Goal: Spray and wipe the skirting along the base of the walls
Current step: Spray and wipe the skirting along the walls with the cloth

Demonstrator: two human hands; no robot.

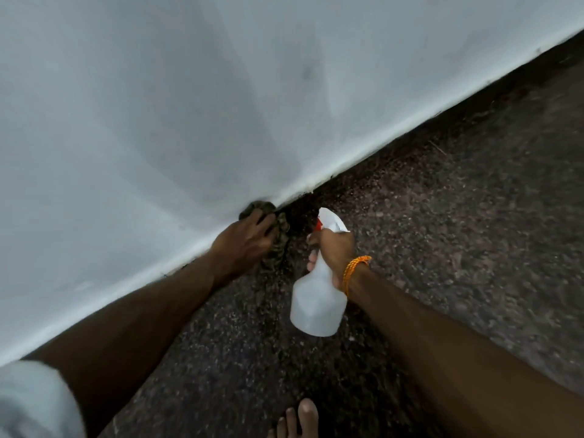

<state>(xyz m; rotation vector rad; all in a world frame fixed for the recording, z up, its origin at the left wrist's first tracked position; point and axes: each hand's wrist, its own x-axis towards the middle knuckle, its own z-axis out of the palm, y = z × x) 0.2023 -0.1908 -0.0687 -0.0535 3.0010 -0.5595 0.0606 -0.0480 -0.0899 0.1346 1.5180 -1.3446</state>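
While our left hand (pixel 249 238) is gripping a bunched, dark patterned cloth (pixel 279 248) and pressing it against the skirting (pixel 347 167), our right hand (pixel 335 251) is closing round the neck of the spray bottle (pixel 316 305) just beside it, with the nozzle pointing at the base of the wall (pixel 221 90). We are judging the cloth to be soft and limp, since its loose end is hanging to the floor (pixel 442 232), so we are bunching it in the palm. We are reading the bottle as light, smooth plastic, likely slippery when wet, and best held at the neck under the trigger; how full it is we cannot tell. Around us the floor is looking dark, speckled and rough, the white wall is showing faint smudges, and the light is falling dim.
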